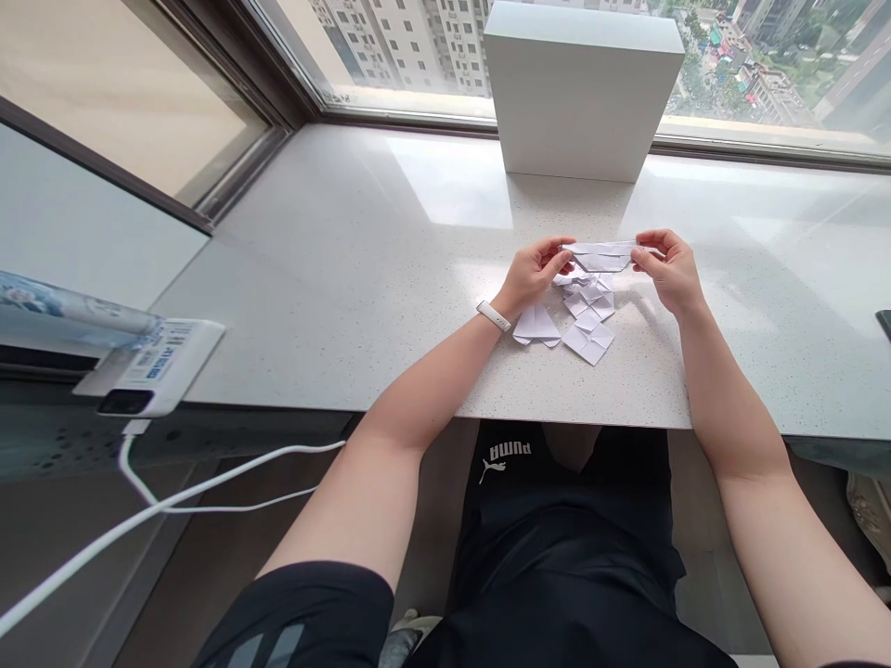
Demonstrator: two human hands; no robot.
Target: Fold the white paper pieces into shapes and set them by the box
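White folded paper point(600, 255), a long strip with a pointed lower edge, is held level in the head view between my left hand point(535, 275) and right hand point(669, 271). Left fingers point(561, 257) are clamped on its left end and right fingers point(651, 243) on its right end; the hands stand apart, joined only by the strip. Just below lie overlapping folded paper pieces point(586, 311) (exact count not verifiable from here) on a speckled white stone counter point(348, 306). Noted on my left wrist: a white band point(494, 315). A white block point(579, 88) stands against the window point(766, 65) — well beyond the hands — and a white cable point(174, 482) runs below the counter's edge at left.
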